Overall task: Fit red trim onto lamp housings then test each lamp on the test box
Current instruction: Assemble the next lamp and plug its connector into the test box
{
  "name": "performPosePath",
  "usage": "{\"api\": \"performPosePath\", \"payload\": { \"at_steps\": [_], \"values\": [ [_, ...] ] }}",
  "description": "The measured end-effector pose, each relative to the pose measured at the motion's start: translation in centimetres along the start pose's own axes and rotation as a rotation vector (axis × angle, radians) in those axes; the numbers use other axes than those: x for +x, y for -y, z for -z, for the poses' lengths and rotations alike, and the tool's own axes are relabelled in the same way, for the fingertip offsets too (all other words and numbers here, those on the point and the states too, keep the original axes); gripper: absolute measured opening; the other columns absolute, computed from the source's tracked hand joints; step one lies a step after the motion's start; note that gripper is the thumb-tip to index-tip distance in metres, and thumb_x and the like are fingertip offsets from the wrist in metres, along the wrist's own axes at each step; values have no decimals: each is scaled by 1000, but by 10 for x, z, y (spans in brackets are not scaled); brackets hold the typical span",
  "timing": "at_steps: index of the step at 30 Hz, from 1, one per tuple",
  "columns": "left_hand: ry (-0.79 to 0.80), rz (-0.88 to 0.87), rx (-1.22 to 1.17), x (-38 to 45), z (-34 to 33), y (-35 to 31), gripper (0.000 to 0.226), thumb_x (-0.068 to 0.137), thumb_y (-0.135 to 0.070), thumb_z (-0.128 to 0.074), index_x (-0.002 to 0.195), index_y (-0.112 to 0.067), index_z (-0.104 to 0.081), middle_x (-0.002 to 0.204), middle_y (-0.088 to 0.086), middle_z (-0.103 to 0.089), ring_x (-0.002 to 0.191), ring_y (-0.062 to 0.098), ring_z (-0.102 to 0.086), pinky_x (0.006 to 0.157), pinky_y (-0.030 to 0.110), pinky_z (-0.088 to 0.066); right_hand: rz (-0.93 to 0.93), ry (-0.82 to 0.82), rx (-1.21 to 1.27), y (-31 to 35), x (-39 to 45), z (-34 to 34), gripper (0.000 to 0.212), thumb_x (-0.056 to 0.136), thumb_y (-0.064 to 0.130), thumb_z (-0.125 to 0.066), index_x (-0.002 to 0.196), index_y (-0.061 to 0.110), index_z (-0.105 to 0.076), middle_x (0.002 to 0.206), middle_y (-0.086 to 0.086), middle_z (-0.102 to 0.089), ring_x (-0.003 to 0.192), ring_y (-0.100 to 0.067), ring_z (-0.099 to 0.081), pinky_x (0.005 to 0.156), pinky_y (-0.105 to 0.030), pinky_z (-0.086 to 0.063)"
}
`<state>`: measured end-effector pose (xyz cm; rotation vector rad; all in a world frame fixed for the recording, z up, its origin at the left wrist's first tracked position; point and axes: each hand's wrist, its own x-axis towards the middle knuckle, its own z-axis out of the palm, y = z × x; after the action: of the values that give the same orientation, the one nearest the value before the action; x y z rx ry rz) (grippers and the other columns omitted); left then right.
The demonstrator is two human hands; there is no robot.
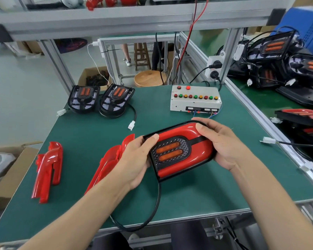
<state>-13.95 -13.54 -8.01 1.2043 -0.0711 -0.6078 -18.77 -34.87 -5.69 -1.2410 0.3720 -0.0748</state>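
Observation:
A black lamp housing with red trim (181,150) on its face is held above the green table (98,134). My left hand (135,159) grips its left end, thumb on the trim. My right hand (222,143) grips the right end, thumb pressing the red trim. Its black cable (152,212) loops down over the table's front edge. The white test box (195,101) with coloured buttons sits behind, one red light lit. Two bare lamp housings (101,100) lie at the back left. Loose red trims (47,170) lie at the left, with more red trim pieces (108,161) under my left wrist.
A pile of black lamp housings (282,58) fills the bench at the right, with finished red lamps (300,114) below it. A cardboard box (5,172) stands left of the table. Aluminium frame posts (228,56) and a power socket (215,67) rise behind the test box. A loose white connector (269,140) lies at the right.

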Motion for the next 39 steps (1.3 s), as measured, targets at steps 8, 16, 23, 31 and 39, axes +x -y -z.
{"api": "performPosePath", "payload": {
  "at_steps": [8, 16, 23, 31, 39],
  "values": [
    [-128, -41, -81, -5, -16, 7, 31, 109, -32, -45, 132, -12, -51, 115, 18, -75, 99, 40, -74, 87, 61, -59, 36, -22, 27, -10, -8, -4, 23, 96, 13, -64, 119, 12, -69, 98, -6, -76, 79, -19, -70, 76, -35, -62],
    [-186, -59, -51, -6, -19, 12, 18, 108, -30, -48, 118, -19, -58, 113, 17, -75, 97, 40, -75, 82, 65, -58, -54, -26, 25, -11, -11, 2, 24, 97, 17, -63, 119, 16, -73, 116, -12, -75, 93, -23, -70, 88, -42, -59],
    [-172, -118, -31, -7, -20, 8, 15, 109, -27, -47, 114, -18, -58, 103, 15, -77, 88, 38, -77, 68, 49, -62, -65, -16, 15, -8, -10, 0, 30, 96, 23, -66, 123, 13, -72, 121, -17, -73, 98, -25, -68, 90, -42, -58],
    [-165, -136, 47, -8, -15, 9, 20, 110, -29, -43, 116, -16, -56, 102, 12, -78, 89, 35, -77, 70, 47, -63, -128, 19, 21, -14, -15, 0, 39, 94, 28, -66, 125, 3, -68, 113, -18, -72, 96, -28, -65, 82, -37, -60],
    [-165, -143, 64, -5, -14, 12, 21, 110, -30, -43, 118, -15, -56, 102, 14, -77, 89, 36, -77, 69, 48, -63, -97, -29, 31, -18, -13, -1, 28, 95, 22, -67, 117, 4, -72, 94, -10, -74, 79, -22, -68, 70, -33, -62]
  ]
}}
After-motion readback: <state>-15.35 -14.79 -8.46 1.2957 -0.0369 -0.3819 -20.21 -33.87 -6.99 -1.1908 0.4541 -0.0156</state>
